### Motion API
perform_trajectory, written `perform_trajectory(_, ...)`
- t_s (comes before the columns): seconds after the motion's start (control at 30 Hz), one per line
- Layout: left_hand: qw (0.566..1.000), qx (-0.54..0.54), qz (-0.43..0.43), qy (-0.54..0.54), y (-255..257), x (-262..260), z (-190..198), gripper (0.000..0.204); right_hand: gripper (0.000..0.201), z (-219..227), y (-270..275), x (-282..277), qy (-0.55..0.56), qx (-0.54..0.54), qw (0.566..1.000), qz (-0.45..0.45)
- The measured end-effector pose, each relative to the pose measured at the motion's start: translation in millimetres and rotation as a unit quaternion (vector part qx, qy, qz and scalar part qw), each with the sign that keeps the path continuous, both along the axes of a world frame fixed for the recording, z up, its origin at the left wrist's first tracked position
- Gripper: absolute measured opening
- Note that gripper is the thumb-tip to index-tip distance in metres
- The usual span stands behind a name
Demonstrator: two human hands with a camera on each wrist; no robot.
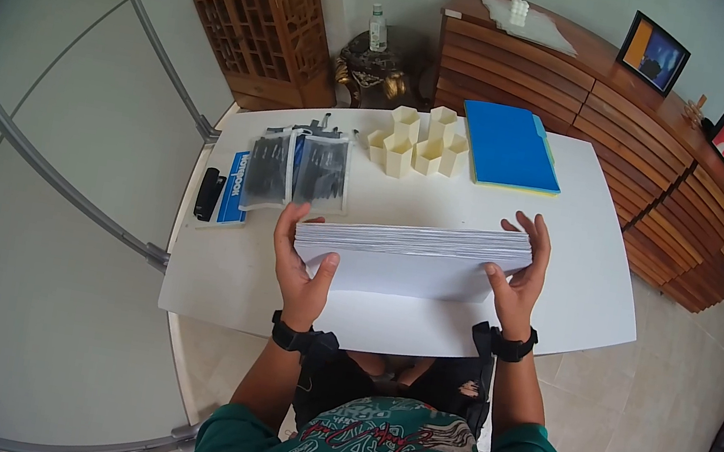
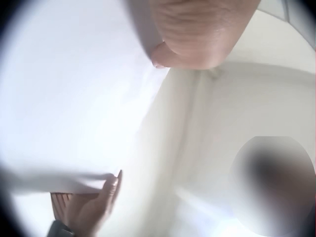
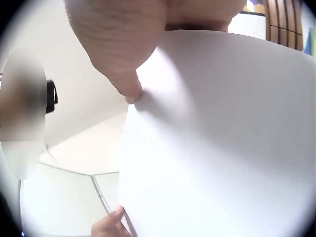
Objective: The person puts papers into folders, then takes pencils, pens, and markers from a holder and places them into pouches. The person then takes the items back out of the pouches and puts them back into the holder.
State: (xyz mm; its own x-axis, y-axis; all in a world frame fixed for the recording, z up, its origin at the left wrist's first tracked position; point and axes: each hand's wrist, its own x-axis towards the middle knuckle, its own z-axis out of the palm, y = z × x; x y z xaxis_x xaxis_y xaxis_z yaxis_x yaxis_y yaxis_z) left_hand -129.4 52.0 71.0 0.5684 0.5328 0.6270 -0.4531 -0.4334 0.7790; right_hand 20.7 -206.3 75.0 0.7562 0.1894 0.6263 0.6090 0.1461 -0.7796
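A thick stack of white paper (image 1: 414, 240) stands on its long edge on the white table, its layered sheet edges facing up. At its left end my left hand (image 1: 302, 275) grips it, thumb on the near face and fingers behind. My right hand (image 1: 518, 289) holds the other end the same way, with some fingertips raised past the corner. In the left wrist view the white sheet (image 2: 74, 98) fills the left side, and the left thumb lies at its edge. The right wrist view has the right thumb against the paper (image 3: 222, 123).
Behind the stack lie clear pouches of dark items (image 1: 323, 173), cream hexagonal holders (image 1: 399, 158) and a blue folder (image 1: 512, 146). At the table's left are a blue notebook (image 1: 233, 191) and a black stapler-like object (image 1: 209, 194). A wooden cabinet (image 1: 520, 66) stands beyond.
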Motion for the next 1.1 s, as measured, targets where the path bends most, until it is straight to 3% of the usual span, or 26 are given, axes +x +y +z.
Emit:
perform_trajectory(0.03, 0.997, -0.069, -0.017, -0.002, 1, 0, -12, 0.073, 0.092, -9, 1, 0, 0.058, 0.052, 0.996, 0.032)
perform_trajectory(0.1, 0.993, -0.106, -0.054, 0.023, 7, -3, -41, 0.071, 0.092, -32, -3, 3, 0.098, 0.036, 0.992, 0.077)
perform_trajectory(0.13, 0.984, -0.143, -0.091, 0.050, 7, -4, -43, 0.070, 0.092, -38, -4, 4, 0.139, 0.019, 0.983, 0.122)
perform_trajectory(0.23, 0.969, -0.201, -0.140, 0.032, 3, -7, -36, 0.068, 0.094, -38, -8, 8, 0.159, 0.037, 0.979, 0.123)
perform_trajectory(0.33, 0.980, -0.150, -0.118, 0.049, 2, -4, -34, 0.068, 0.093, -37, -9, 9, 0.182, 0.030, 0.972, 0.143)
perform_trajectory(0.5, 0.969, -0.182, -0.156, 0.062, 13, -7, -38, 0.066, 0.092, -38, -10, 13, 0.157, 0.018, 0.973, 0.166)
perform_trajectory(0.57, 0.970, -0.173, -0.151, 0.082, 14, -8, -40, 0.065, 0.092, -34, -12, 13, 0.198, 0.014, 0.963, 0.180)
perform_trajectory(0.63, 0.968, -0.184, -0.168, 0.026, 12, -5, -34, 0.061, 0.091, -50, -13, 19, 0.185, 0.004, 0.967, 0.173)
perform_trajectory(0.83, 0.973, -0.183, -0.133, 0.054, 8, -7, -39, 0.059, 0.091, -49, -15, 22, 0.184, -0.013, 0.967, 0.176)
perform_trajectory(0.97, 0.963, -0.206, -0.164, 0.057, 13, -8, -37, 0.060, 0.092, -54, -13, 24, 0.165, -0.011, 0.971, 0.173)
perform_trajectory(1.1, 0.978, -0.153, -0.135, 0.046, 14, -5, -33, 0.065, 0.091, -46, -14, 23, 0.175, -0.012, 0.967, 0.183)
